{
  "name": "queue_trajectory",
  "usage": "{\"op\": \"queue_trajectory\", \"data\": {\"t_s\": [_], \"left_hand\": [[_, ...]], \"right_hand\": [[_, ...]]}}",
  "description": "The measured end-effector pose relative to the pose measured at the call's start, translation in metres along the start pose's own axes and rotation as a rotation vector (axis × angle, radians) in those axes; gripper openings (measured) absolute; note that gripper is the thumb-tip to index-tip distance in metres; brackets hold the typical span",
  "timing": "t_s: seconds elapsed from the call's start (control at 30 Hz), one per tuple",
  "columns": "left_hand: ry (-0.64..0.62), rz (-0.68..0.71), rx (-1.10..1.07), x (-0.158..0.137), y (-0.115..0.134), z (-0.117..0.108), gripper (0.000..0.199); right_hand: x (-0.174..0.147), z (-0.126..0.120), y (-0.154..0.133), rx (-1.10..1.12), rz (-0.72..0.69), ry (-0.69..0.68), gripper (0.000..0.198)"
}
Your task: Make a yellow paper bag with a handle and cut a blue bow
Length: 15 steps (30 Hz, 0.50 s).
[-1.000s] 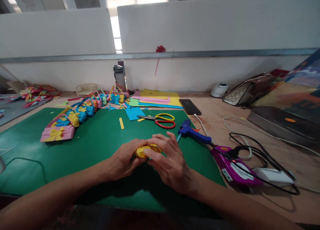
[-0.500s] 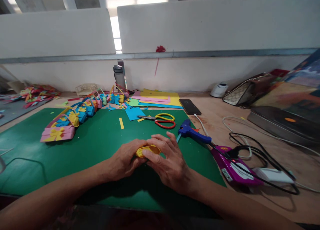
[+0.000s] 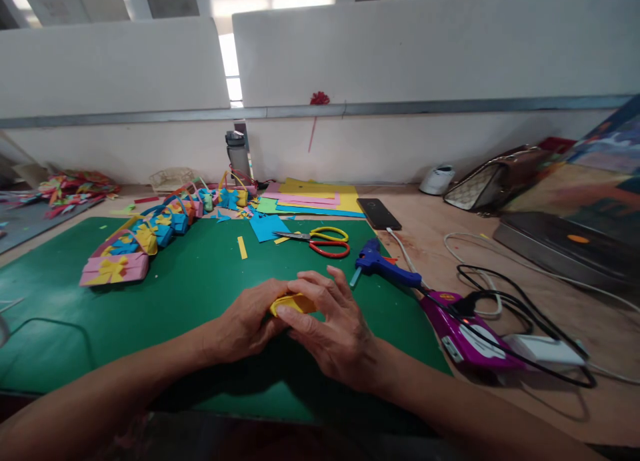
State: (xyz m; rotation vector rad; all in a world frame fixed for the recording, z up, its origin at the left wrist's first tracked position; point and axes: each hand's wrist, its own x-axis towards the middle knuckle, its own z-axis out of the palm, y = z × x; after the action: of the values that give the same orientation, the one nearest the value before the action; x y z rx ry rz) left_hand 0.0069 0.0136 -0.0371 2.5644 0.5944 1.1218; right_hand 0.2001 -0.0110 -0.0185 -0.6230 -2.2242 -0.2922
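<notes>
Left hand and right hand, fingers curled, grip a small yellow folded-paper piece over the smooth green mat, seemingly unfinished, with no handle or bow showing, whereas multicoloured paper baskets at left look complete.

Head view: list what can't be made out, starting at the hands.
In the head view:
Yellow piece: underside, hidden by the left hand and right hand.
Left fingertips: hidden around the yellow piece.
Colorful panel: remainder, cut off by the right edge.
Purple box: label too small to read.
</notes>
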Motion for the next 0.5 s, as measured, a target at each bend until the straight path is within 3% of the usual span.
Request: {"op": "queue_trajectory", "data": {"t_s": [0.27, 0.5], "left_hand": [[0.028, 0.004, 0.03, 0.0018, 0.0012, -0.0008, 0.032], [0.067, 0.057, 0.057, 0.0022, 0.0004, -0.0004, 0.034]], "right_hand": [[0.0017, -0.0017, 0.0018, 0.018, 0.089, -0.002, 0.024], [0.0011, -0.0018, 0.0021, 0.015, 0.072, -0.002, 0.014]]}}
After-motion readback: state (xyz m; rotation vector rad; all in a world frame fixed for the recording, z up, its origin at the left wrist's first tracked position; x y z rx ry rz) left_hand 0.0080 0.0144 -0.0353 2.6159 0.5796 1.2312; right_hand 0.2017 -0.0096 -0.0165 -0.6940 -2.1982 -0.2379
